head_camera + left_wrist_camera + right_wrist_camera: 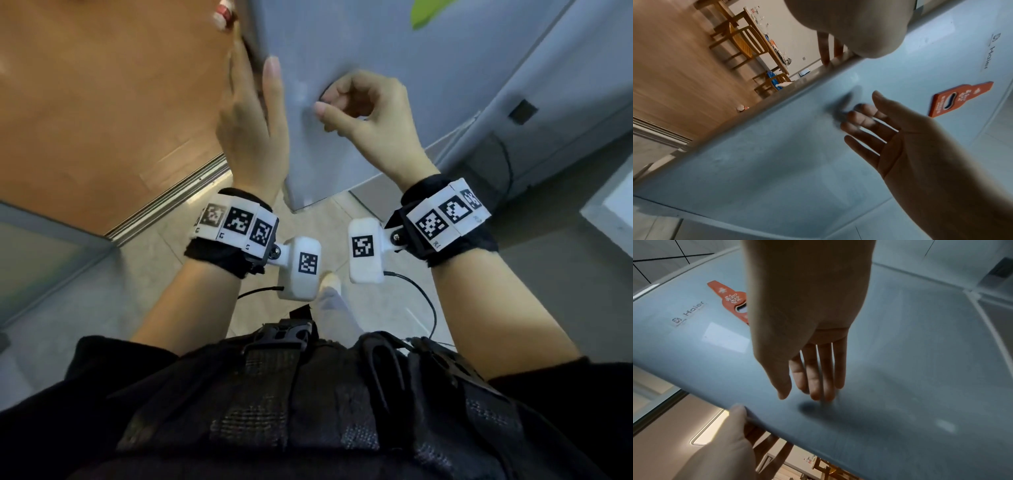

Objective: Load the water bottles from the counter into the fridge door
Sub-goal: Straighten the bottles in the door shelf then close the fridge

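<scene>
Left hand grips fridge door edge, thumb outside | right hand loosely curled, empty | advice: swing steadily, fingers off hinge side

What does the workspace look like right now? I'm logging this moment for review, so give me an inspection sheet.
Surface: pale blue fridge door, front face towards the person.
Job's things: no water bottles clearly seen.
Clutter: orange magnet on the door.
Grippers: left hand grips the door's edge; right hand holds nothing, fingertips near the door face.
Cables: black cable from the right wrist camera.
Surroundings: tiled floor, wooden floor, wooden chairs and table beyond.
</scene>
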{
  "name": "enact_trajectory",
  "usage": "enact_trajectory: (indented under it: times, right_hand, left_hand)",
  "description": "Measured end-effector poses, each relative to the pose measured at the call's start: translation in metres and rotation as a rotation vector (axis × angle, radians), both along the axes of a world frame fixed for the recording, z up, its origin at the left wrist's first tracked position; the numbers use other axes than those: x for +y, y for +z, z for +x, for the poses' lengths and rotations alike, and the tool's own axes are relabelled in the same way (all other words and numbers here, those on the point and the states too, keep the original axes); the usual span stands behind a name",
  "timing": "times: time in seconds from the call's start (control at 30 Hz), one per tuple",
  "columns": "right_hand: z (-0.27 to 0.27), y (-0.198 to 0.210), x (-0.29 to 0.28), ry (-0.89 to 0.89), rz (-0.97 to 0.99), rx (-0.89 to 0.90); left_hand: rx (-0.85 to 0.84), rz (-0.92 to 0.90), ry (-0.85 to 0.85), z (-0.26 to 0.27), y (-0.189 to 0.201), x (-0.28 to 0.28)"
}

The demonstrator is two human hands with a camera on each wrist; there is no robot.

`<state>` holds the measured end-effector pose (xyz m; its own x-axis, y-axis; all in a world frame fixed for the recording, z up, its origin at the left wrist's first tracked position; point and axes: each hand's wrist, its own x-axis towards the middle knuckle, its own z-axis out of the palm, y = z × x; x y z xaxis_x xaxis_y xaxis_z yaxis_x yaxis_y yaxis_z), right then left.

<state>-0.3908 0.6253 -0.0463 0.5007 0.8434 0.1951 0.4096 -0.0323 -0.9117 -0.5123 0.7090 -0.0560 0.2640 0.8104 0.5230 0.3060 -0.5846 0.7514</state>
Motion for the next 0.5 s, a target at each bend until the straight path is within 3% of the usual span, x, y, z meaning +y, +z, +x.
enact_trajectory:
  times: [0.27,0.5]
  right_hand:
    - [0.052,-0.005,0.111,0.175,-0.037,0.006]
    - [0.102,-0.009,0.187,0.143,-0.048,0.014]
  left_hand:
    - [-0.125,-0.154,0.106,0.058,0.003,0.111]
    - [-0.153,-0.321,-0.062,0.114,-0.007,0.202]
